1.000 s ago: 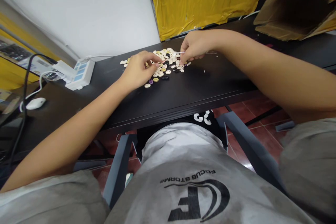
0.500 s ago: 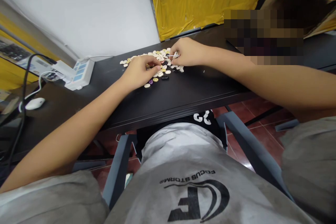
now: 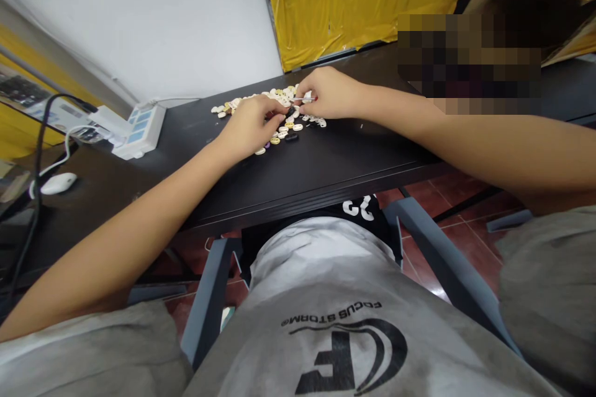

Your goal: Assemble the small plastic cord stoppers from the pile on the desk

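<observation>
Dozens of small oval pieces (image 3: 282, 97), mostly cream, some yellow or black, scattered in a loose heap on dark tabletop (image 3: 354, 149). Left hand (image 3: 249, 124) curled over them, thumb near forefinger; grip cannot be told. Right hand (image 3: 330, 94): fingers pinched on thin metal rod (image 3: 304, 98).

One left hand (image 3: 249, 127), one right hand (image 3: 331, 93), one slim metal rod (image 3: 305, 98), one bench (image 3: 326, 161), one power strip (image 3: 139, 130), two armrests (image 3: 212, 298). Oval pieces (image 3: 297, 127) lie too crowded for counting; among them, one purple piece (image 3: 267, 145) and at least two black pieces (image 3: 292, 136) show.
</observation>
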`<state>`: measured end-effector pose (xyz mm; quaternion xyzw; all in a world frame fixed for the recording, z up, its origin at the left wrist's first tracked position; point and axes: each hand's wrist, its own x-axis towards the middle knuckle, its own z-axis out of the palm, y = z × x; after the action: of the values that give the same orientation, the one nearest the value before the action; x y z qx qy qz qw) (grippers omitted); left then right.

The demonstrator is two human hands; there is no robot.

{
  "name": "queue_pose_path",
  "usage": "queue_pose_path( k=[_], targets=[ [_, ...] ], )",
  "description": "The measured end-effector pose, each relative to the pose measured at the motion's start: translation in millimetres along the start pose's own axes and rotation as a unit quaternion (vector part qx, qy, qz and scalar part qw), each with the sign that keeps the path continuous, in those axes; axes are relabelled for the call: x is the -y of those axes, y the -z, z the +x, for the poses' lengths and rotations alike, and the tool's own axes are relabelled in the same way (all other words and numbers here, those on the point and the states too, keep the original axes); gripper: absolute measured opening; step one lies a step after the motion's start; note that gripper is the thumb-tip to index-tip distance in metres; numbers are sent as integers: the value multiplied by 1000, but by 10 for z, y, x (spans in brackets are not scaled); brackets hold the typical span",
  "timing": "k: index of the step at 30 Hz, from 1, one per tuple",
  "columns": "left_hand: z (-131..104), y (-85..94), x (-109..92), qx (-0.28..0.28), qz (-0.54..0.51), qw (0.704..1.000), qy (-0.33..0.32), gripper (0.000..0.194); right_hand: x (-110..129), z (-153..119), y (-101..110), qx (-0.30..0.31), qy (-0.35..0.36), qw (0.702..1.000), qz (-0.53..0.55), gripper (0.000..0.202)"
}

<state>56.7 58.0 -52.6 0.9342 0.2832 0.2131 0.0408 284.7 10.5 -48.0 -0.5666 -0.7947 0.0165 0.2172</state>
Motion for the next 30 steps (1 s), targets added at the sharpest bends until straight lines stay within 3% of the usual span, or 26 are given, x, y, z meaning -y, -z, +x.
queue_pose_path(
  k=[11, 19, 25, 30],
  targets=[
    [-15, 24, -42, -18, 26, 1000, 5, 25, 68, -17, 33, -9, -30, 1000, -4, 29],
    [-23, 55, -71, -81, -21, 995, 45, 27, 202, -38, 63, -18, -31, 998, 47, 21],
    [-16, 70, -72, -86, -114, 987, 68, 18, 275, -65, 126, -13, -37, 997, 62, 24],
    [10, 45, -11, -90, -177, 977, 81, 23, 280, -69, 126, -9, -31, 997, 66, 23]
  ],
)
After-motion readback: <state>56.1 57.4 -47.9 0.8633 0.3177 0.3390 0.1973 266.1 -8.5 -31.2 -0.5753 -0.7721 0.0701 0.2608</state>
